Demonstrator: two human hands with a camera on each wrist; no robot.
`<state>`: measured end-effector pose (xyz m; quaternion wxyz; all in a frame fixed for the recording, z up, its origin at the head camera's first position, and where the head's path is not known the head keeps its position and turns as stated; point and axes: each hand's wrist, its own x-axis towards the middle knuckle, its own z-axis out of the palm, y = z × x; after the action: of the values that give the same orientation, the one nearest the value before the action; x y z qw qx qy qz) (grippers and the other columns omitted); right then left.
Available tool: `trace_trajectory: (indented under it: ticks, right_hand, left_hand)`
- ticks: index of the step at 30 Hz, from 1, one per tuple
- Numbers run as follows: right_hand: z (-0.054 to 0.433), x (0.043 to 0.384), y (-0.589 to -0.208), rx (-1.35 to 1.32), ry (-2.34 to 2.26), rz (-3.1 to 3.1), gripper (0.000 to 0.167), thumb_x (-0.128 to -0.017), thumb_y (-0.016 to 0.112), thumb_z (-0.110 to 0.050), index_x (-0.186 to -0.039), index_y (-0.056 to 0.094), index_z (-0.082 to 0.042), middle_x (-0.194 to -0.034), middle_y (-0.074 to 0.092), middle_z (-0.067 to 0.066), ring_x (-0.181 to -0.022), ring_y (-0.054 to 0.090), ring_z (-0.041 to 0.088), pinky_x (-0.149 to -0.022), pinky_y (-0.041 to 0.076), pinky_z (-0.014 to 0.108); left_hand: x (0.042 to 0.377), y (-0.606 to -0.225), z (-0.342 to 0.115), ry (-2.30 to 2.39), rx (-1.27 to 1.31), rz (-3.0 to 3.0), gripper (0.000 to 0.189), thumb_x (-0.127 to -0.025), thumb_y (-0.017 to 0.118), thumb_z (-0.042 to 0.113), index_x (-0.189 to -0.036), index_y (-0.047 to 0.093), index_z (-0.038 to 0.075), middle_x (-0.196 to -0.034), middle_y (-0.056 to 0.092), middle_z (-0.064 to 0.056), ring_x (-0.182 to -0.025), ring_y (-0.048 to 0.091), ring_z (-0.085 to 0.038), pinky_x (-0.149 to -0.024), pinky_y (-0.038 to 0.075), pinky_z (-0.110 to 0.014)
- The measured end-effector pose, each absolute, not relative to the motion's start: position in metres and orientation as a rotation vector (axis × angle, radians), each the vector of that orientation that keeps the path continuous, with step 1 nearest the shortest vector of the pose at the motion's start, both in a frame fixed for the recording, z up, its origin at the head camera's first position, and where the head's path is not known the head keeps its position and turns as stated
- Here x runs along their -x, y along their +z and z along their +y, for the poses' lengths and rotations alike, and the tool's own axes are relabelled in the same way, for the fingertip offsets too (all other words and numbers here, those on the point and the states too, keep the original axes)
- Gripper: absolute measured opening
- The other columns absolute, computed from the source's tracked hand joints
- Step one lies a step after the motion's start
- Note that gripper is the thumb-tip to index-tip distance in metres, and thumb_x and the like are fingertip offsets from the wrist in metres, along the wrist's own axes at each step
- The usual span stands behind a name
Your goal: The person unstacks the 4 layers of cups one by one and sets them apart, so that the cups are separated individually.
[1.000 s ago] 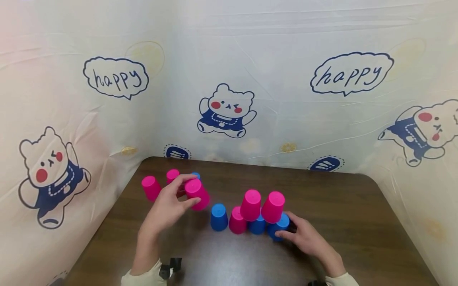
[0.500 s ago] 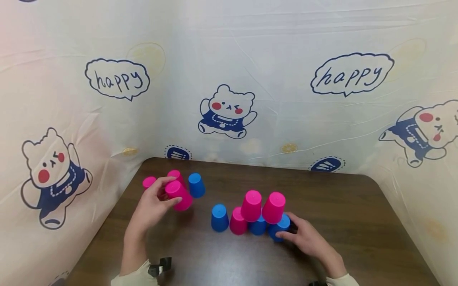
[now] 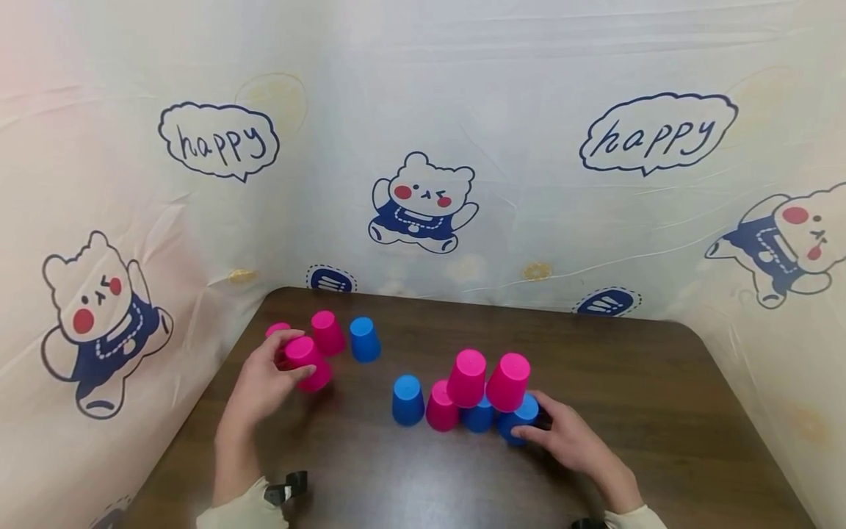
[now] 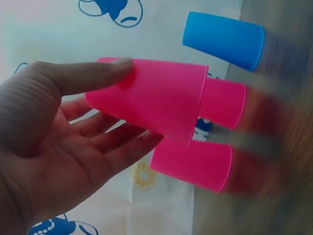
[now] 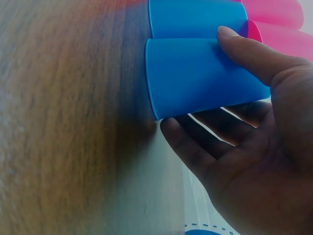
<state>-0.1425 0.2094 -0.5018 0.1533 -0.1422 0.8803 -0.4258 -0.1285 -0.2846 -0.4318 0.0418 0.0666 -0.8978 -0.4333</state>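
Note:
My left hand [image 3: 261, 382] holds an upside-down pink cup [image 4: 151, 95] between thumb and fingers, raised off the table at the left. Behind it stand two pink cups [image 3: 328, 333] and a blue cup [image 3: 365, 339]. My right hand [image 3: 573, 438] grips the rightmost blue cup [image 5: 205, 78] of a front row, which stands on the table. Left of that one are a blue cup [image 3: 479, 417], a pink cup [image 3: 442, 406] and another blue cup [image 3: 407, 400]. Two pink cups [image 3: 468, 378] sit upside down on top of the row's right part, side by side.
The brown wooden table [image 3: 634, 382] has rounded back corners. A pale printed curtain [image 3: 529, 162] with cartoon bears and "happy" bubbles hangs around its back and sides. Black straps [image 3: 287, 488] sit at the wrists by the light sleeves.
My left hand has carried the pink cup leftward, away from the front row, uncovering the back blue cup and overlapping the far left pink one. The right hand stays on its blue cup.

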Motion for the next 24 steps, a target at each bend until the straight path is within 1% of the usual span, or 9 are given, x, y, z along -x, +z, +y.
trace_trajectory:
  ticks: [8,15,20,24]
  right_hand:
    - [0.211,0.143,-0.502,0.403,-1.222,2.544,0.056,-0.095,0.079,-0.038,-0.142,0.059,-0.014,-0.130,0.069,0.006,-0.115,0.064,0.025,-0.103,0.055,0.059]
    - [0.212,0.144,-0.501,0.404,-1.224,2.545,0.057,-0.096,0.078,-0.038,-0.143,0.059,-0.014,-0.131,0.068,0.006,-0.115,0.064,0.025,-0.103,0.055,0.059]
    - [0.212,0.144,-0.503,0.439,-1.216,2.551,0.057,-0.096,0.077,-0.040,-0.143,0.059,-0.014,-0.131,0.069,0.006,-0.115,0.064,0.025,-0.103,0.055,0.057]
    - [0.211,0.144,-0.506,0.463,-1.215,2.541,0.057,-0.097,0.077,-0.040,-0.143,0.059,-0.013,-0.130,0.069,0.006,-0.114,0.065,0.024,-0.102,0.056,0.054]
  left_hand:
    - [0.133,-0.438,-0.296,-1.286,-0.296,-2.743,0.068,-0.091,0.078,0.004,-0.150,0.044,0.002,-0.142,0.054,-0.030,-0.127,0.056,-0.052,-0.102,0.054,-0.063]
    - [0.140,-0.449,-0.305,-1.278,-0.415,-2.764,0.067,-0.091,0.077,0.004,-0.148,0.042,0.000,-0.143,0.051,-0.030,-0.126,0.054,-0.048,-0.103,0.054,-0.062]
    - [0.140,-0.458,-0.308,-1.266,-0.416,-2.783,0.065,-0.090,0.077,0.003,-0.145,0.042,-0.002,-0.140,0.052,-0.031,-0.123,0.055,-0.048,-0.101,0.055,-0.061]
    - [0.138,-0.462,-0.309,-1.268,-0.417,-2.788,0.065,-0.089,0.077,0.002,-0.144,0.042,-0.003,-0.139,0.052,-0.031,-0.123,0.055,-0.048,-0.102,0.054,-0.062]
